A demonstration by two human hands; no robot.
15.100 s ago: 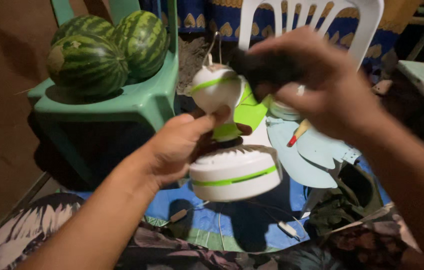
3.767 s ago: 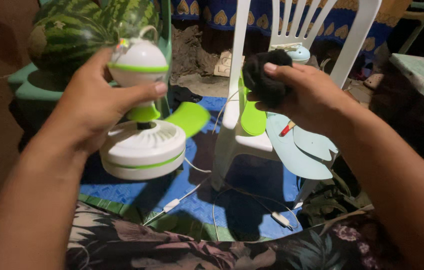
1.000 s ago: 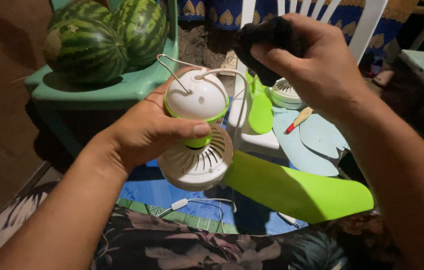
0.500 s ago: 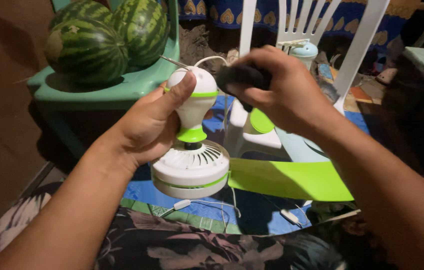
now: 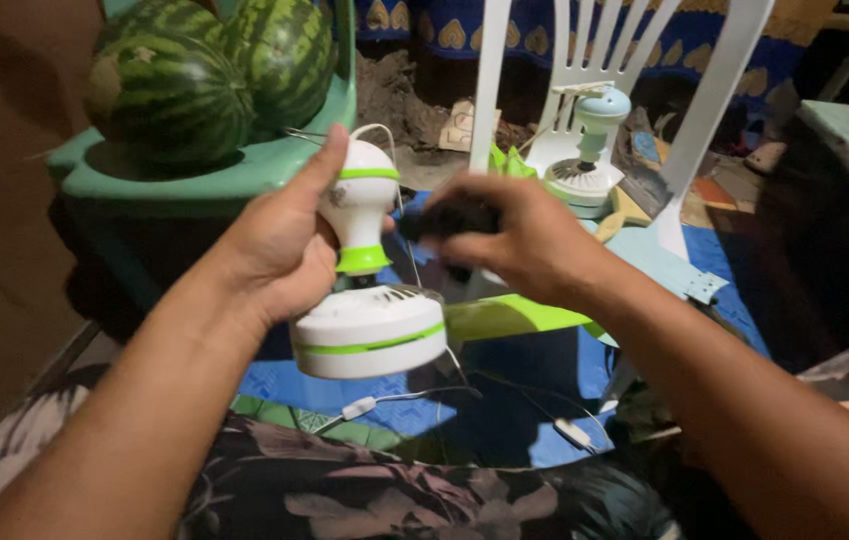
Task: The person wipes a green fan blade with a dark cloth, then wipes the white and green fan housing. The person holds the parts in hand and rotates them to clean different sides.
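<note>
My left hand grips a small white and green ceiling fan by its narrow neck, below the rounded white top cap. The flat round motor housing hangs beneath my palm. One green blade sticks out to the right. My right hand is closed around a black cloth and presses it against the fan's neck, just right of my left thumb. A thin white cord with an inline switch trails down from the fan.
Two watermelons rest on a green plastic chair at the left. A white plastic chair ahead carries a pale blue fan motor and pale blue blades. Blue mat lies underfoot; patterned fabric covers my lap.
The fan has dropped a little and tilted so its housing shows side-on. My right hand with the cloth came down from above the cap to the neck. The green blade has swung flatter.
</note>
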